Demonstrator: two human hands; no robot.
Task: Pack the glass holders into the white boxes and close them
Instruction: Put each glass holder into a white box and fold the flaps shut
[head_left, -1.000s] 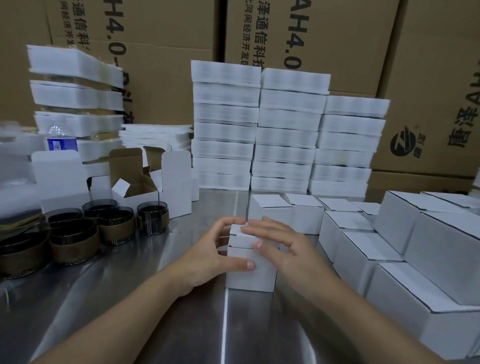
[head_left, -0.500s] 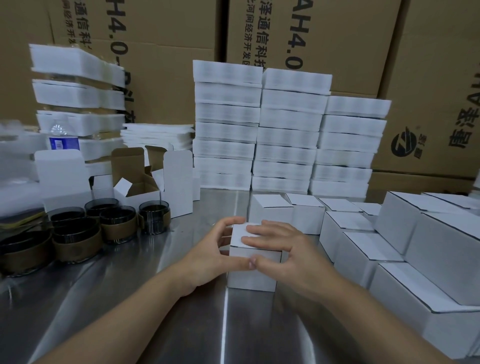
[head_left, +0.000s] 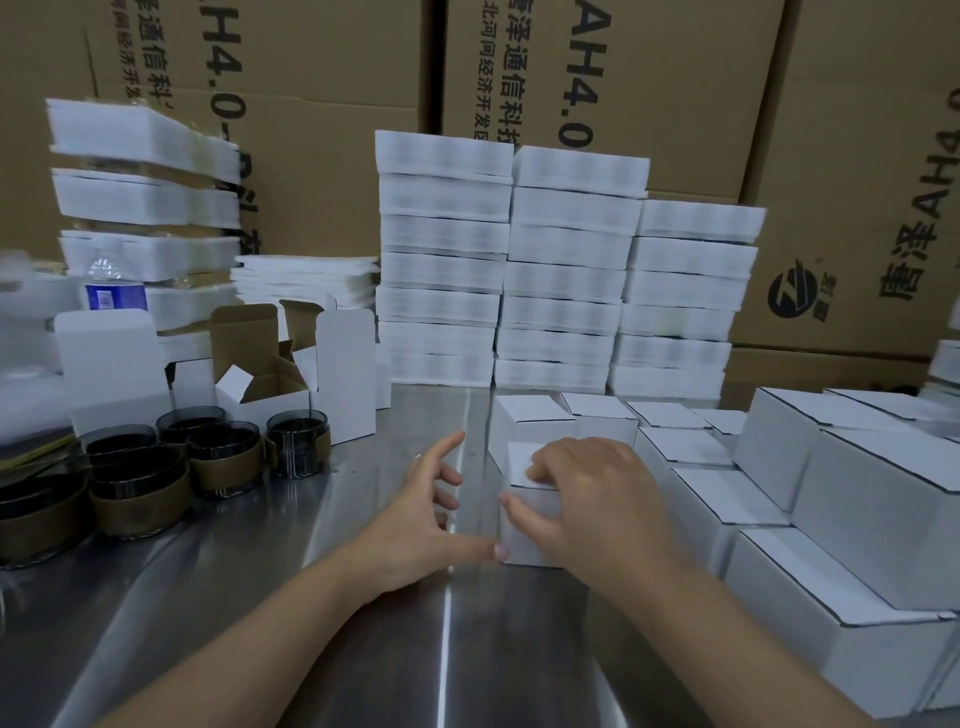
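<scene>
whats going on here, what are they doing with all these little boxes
A person is packing at a steel table. Their right hand grips a small white box from above, and its lid looks shut. The left hand is spread open beside it, with the thumb at the box's lower corner. Closed white boxes sit in rows on the right. Unpacked glass holders and open boxes wait on the left.

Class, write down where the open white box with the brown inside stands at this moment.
In the head view, the open box stands left of centre on the metal table, just behind the glass holders.
</scene>
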